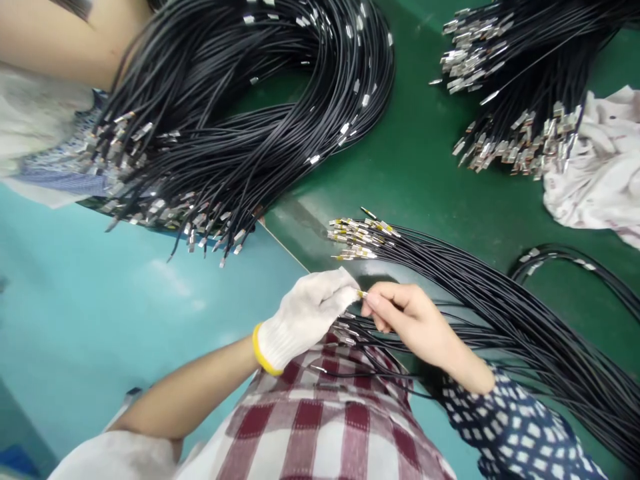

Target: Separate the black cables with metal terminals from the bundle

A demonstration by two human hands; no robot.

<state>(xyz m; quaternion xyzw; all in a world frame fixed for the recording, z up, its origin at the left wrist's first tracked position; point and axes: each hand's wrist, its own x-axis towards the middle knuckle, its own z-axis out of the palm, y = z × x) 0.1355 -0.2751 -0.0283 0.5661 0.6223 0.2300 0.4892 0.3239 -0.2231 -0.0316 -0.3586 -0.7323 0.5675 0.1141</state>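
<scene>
My left hand (307, 308), in a white knitted glove with a yellow cuff, has its fingers pressed together on the tip of a black cable (362, 293). My bare right hand (407, 317) pinches the same cable between thumb and fingers, just behind its metal end, where a bit of yellow shows. Below both hands, loose cable ends with silver tips (346, 331) lie over my checked apron (320, 413). Just above them is a bundle of black cables (450, 257), its tips marked yellow and gathered on the green table.
A large looped bundle of black cables (345, 87) hangs partly over the edge of the green table (400, 167), beside another person's arm (70, 40). More cables (560, 67) lie at the upper right, next to a white cloth (600, 180). A thin cable loop (565, 252) rests at the right.
</scene>
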